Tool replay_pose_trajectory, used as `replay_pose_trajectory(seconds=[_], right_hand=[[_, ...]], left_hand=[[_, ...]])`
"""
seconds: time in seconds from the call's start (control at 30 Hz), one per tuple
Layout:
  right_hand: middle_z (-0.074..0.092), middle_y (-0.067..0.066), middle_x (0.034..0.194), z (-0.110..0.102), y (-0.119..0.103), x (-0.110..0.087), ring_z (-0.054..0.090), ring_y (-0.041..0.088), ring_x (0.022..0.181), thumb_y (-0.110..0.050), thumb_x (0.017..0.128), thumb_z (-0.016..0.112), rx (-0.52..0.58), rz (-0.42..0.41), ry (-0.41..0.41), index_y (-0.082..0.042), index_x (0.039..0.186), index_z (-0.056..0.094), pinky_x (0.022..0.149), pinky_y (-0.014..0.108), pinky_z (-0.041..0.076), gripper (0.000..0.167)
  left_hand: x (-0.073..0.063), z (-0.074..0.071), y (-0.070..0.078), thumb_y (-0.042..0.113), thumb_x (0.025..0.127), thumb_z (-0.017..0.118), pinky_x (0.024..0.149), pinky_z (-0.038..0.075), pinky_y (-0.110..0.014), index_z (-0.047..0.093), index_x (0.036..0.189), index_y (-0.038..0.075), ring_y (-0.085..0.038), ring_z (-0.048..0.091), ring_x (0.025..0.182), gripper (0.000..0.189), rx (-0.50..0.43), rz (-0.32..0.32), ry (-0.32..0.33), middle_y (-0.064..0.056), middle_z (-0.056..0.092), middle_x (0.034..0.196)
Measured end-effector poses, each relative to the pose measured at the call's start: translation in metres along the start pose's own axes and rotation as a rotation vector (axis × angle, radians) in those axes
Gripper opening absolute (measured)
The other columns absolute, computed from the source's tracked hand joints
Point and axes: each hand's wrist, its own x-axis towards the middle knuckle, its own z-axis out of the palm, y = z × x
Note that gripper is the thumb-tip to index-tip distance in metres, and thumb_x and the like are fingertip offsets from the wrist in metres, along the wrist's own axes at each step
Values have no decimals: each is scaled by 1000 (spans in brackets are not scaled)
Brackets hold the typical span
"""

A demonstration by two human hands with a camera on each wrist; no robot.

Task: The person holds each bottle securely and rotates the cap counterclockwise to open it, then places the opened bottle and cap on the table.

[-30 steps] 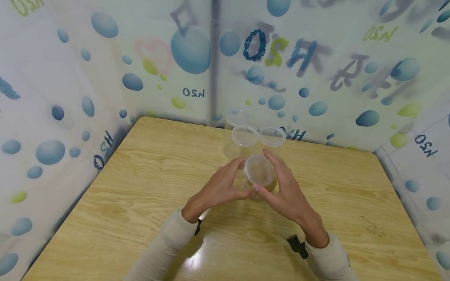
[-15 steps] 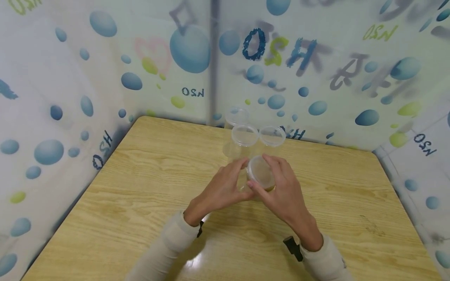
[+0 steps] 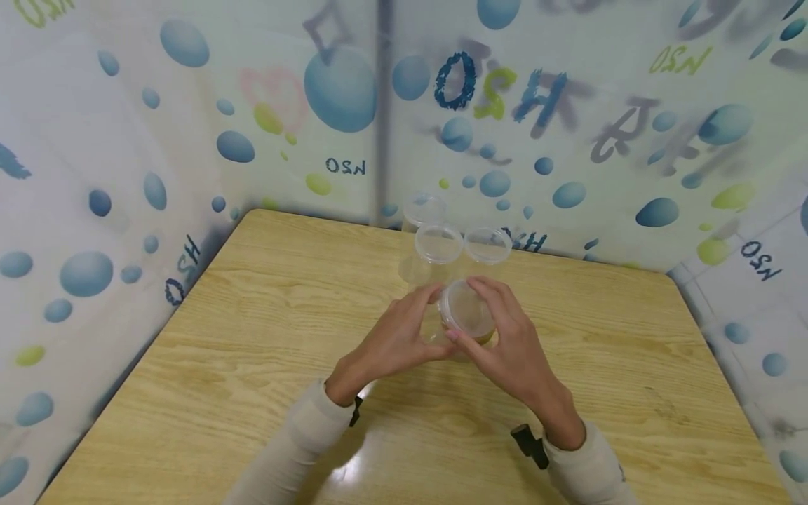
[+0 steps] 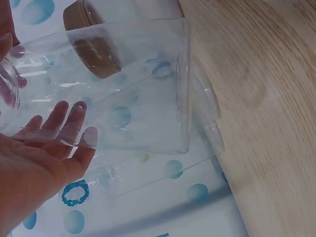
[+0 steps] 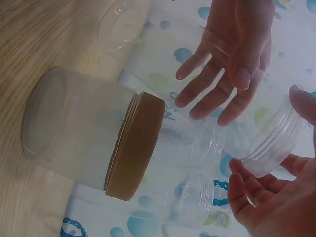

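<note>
A clear plastic jar [image 4: 143, 94] stands at the middle of the table with a clear lid [image 3: 468, 308] at its top. My left hand [image 3: 398, 333] is wrapped around the jar's side, its fingers visible through the clear wall in the left wrist view. The thumb and fingers of my right hand [image 3: 514, 344] grip the lid's rim. Whether the lid sits fully on the jar I cannot tell. Close beside it is another jar with a brown lid [image 5: 136, 148], mostly hidden in the head view by the held jar and my right hand.
Several clear jars stand toward the back edge, among them a front one [image 3: 438, 245], a right one [image 3: 488, 245] and a rear one [image 3: 424, 209]. The wooden table [image 3: 252, 337] meets patterned walls [image 3: 341, 91] at the back and sides.
My right hand has turned a little on the lid, its thumb shifting left and then slightly back, with the fingers now more bent. My left hand stays nearly still around the jar.
</note>
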Motion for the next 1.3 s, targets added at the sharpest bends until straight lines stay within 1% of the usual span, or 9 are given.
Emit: replay_pose_trajectory(seconds=[0.17, 0.4, 0.5, 0.63, 0.7, 0.8, 0.93, 1.07, 1.3], right_hand=[[48, 17, 143, -2, 2, 0, 51, 30, 124, -21, 81, 83, 54, -49, 14, -3, 145, 44, 91, 50, 50, 77], [39, 25, 144, -11, 9, 1, 54, 35, 118, -48, 90, 60, 38, -124, 68, -6, 149, 41, 83, 54, 53, 75], [39, 26, 143, -16, 13, 1, 55, 35, 115, -47, 90, 61, 25, -130, 94, -7, 148, 43, 91, 35, 52, 73], [42, 25, 141, -20, 21, 2, 51, 34, 119, -48, 89, 63, 31, -138, 123, -2, 143, 45, 100, 15, 39, 73], [43, 25, 140, -23, 27, 1, 49, 34, 123, -50, 89, 62, 15, -132, 129, 0, 141, 45, 103, 17, 38, 75], [46, 24, 139, -27, 39, -1, 46, 36, 128, -53, 89, 63, -45, -117, 140, 0, 141, 45, 104, 34, 40, 77], [49, 24, 139, -33, 58, -7, 47, 39, 128, -30, 80, 82, -126, -65, 148, 2, 141, 44, 92, 52, 44, 78], [49, 27, 136, -39, 73, -15, 48, 41, 122, -5, 64, 92, -184, 59, 134, 7, 139, 44, 85, 54, 45, 89], [47, 29, 135, -46, 95, -26, 48, 43, 118, -8, 68, 91, -195, 241, 73, 10, 139, 40, 84, 56, 44, 89]], left_hand=[[-1, -3, -1, 42, 75, 85, 103, 40, -54, 43, 145, 7, -24, 54, 126, 88, -11, -16, 6, -8, 58, 136], [-1, -17, -5, 27, 74, 88, 100, 46, -47, 42, 143, 5, -23, 58, 120, 86, -94, 9, 67, -8, 60, 131], [0, -25, -8, 27, 74, 88, 98, 49, -45, 41, 143, 4, -23, 57, 119, 87, -103, 5, 93, -9, 59, 131], [-2, -34, -15, 26, 73, 89, 95, 50, -47, 41, 143, 4, -27, 56, 119, 88, -118, -20, 138, -12, 57, 132], [-3, -38, -20, 25, 73, 89, 95, 50, -48, 41, 143, 3, -29, 56, 120, 88, -126, -38, 167, -13, 57, 133], [-6, -44, -28, 24, 73, 89, 98, 46, -50, 40, 143, 3, -31, 53, 122, 88, -132, -79, 204, -15, 55, 135], [-11, -52, -41, 23, 74, 88, 105, 39, -53, 39, 144, 2, -32, 46, 127, 89, -128, -128, 245, -16, 50, 139], [-15, -60, -53, 27, 75, 87, 106, 28, -60, 39, 145, 5, -35, 38, 134, 88, -62, -164, 258, -16, 44, 145], [-18, -74, -70, 33, 75, 87, 98, 22, -64, 41, 146, 11, -41, 30, 132, 88, 24, -224, 256, -21, 37, 142]])
